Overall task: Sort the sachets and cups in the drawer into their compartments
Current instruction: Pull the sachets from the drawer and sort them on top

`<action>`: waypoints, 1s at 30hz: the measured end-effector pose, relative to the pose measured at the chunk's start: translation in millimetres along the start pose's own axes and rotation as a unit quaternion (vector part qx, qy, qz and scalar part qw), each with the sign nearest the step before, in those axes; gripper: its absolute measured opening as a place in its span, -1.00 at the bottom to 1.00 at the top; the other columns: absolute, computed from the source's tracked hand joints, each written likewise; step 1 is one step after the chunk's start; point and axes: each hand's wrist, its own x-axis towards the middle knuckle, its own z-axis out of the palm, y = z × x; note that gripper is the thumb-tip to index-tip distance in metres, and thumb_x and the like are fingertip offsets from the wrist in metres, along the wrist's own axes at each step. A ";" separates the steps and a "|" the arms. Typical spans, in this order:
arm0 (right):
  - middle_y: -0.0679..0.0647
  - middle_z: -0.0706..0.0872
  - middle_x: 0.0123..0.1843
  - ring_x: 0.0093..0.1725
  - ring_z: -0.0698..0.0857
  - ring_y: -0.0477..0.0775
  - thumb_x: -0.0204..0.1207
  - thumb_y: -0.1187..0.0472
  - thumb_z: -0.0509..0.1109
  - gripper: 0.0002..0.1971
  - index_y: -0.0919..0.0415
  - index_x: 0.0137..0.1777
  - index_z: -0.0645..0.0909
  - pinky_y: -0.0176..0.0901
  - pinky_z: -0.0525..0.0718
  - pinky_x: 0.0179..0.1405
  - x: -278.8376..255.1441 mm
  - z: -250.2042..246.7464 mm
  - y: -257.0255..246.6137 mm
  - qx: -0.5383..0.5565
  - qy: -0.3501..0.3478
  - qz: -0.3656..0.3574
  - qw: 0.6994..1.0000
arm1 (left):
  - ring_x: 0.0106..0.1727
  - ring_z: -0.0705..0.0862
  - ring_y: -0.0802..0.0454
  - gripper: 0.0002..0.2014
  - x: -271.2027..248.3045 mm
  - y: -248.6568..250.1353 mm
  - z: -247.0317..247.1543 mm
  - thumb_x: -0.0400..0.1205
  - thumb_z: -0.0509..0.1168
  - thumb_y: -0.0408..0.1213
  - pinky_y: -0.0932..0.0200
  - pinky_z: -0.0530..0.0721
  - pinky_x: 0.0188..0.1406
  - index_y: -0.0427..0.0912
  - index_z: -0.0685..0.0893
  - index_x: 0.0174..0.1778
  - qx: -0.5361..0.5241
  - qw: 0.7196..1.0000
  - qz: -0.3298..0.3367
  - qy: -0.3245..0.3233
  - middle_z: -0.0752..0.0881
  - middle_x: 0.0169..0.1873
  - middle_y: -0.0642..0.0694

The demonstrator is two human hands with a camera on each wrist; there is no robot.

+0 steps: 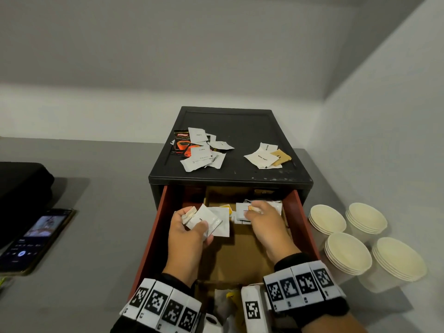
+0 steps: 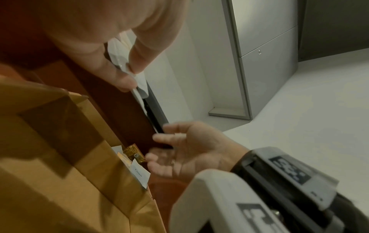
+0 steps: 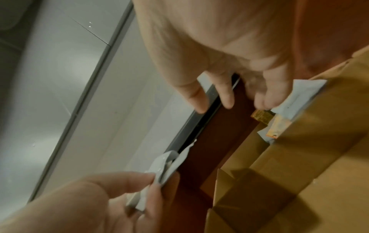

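The red-brown drawer (image 1: 304,227) stands pulled out of a black cabinet (image 1: 240,126), lined with brown cardboard dividers (image 1: 237,255). My left hand (image 1: 189,233) grips a bundle of white sachets (image 1: 206,221) above the drawer's left side; the left wrist view shows the same white sachets (image 2: 123,63) pinched between thumb and fingers. My right hand (image 1: 260,218) reaches into the back right compartment with straight fingers, its fingertips (image 3: 267,99) touching a pile of white and gold sachets (image 3: 299,97). Several stacks of paper cups (image 1: 346,252) stand on the counter right of the drawer.
Two loose heaps of sachets lie on the cabinet top, a larger one with dark coffee packets (image 1: 201,150) and a smaller one (image 1: 265,156). A lit phone (image 1: 36,239) and a black case (image 1: 21,179) sit at the left. A wall runs close behind the cups.
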 end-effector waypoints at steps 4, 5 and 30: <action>0.00 0.63 0.09 -0.07 0.61 -0.12 0.62 0.23 0.30 -0.61 0.12 0.44 0.44 -0.36 0.60 -0.14 -20.2 6.1 -13.4 0.002 -0.152 -0.028 0.988 | 0.01 0.69 0.00 -0.68 -2.0 0.0 0.7 0.63 0.20 -0.56 0.30 0.66 -0.45 0.01 0.52 0.08 -0.007 1.000 -0.009 -0.026 0.65 0.05 -0.08; 0.01 0.64 0.03 -0.15 0.61 -0.14 0.62 0.26 0.31 -0.60 0.11 0.45 0.43 -0.41 0.56 -0.25 -18.5 6.6 -13.0 -0.003 -0.142 -0.041 0.989 | 0.04 0.69 -0.03 -0.68 -2.1 0.1 0.5 0.63 0.19 -0.55 0.31 0.66 -0.47 0.00 0.52 0.09 -0.010 1.000 -0.011 -0.025 0.66 0.08 -0.10; 0.10 0.67 -0.11 -0.36 0.61 -0.10 0.62 0.41 0.23 -0.79 0.11 0.08 0.57 -0.33 0.60 -0.39 10.9 -17.4 -56.9 0.121 -0.024 -0.049 0.991 | 0.05 0.68 -0.01 -0.65 1.8 -2.9 -3.2 0.62 0.23 -0.54 0.21 0.62 -0.31 0.11 0.48 -0.04 -0.005 1.000 0.022 0.019 0.66 0.02 -0.05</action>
